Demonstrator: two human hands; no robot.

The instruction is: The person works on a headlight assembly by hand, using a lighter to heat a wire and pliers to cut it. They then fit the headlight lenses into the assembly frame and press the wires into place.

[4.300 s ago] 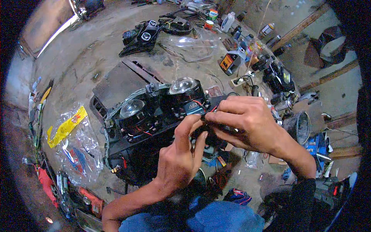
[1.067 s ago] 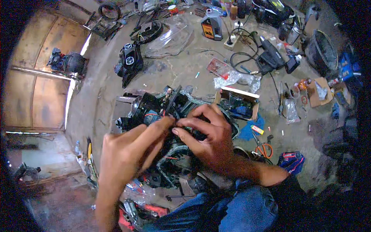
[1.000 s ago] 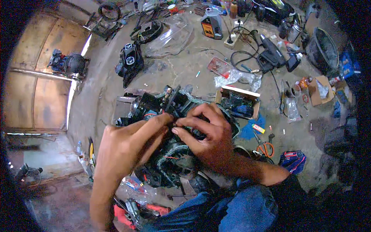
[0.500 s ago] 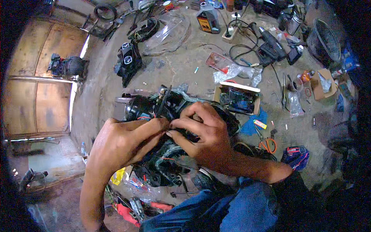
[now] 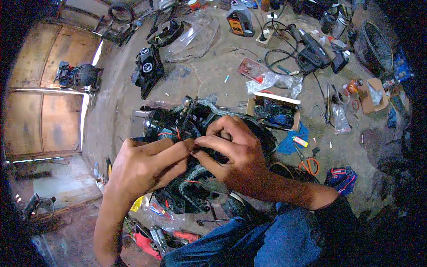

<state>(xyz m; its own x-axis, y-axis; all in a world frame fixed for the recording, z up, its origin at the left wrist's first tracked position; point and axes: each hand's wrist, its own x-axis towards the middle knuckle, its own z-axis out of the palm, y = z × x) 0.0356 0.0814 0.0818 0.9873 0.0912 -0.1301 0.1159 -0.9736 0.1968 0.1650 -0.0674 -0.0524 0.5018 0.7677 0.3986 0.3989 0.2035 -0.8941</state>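
Observation:
My left hand point(image 5: 149, 164) and my right hand point(image 5: 238, 153) meet fingertip to fingertip. Thumbs and fingers of both are pinched together over a dark assembly of black parts and wiring point(image 5: 180, 189). Whatever lies between the fingertips is too small and too hidden to name. Just beyond my left fingers, thin red wires point(image 5: 167, 133) show beside a round glossy black part point(image 5: 153, 123). A dark upright rod point(image 5: 187, 111) stands behind the fingers. My hands cover the middle of the assembly.
An open cardboard box point(image 5: 272, 113) with dark contents sits right of the assembly. Orange-handled scissors point(image 5: 313, 166) lie nearer me. Farther off are a heat gun point(image 5: 313, 51), a power strip point(image 5: 266, 37), an oil bottle point(image 5: 239, 20) and a black headlight unit point(image 5: 147, 69). Red-handled tools point(image 5: 147, 245) lie front left.
My left hand has shifted slightly, and more of the red wires shows beyond it. Both hands keep their fingertips together in nearly the same place.

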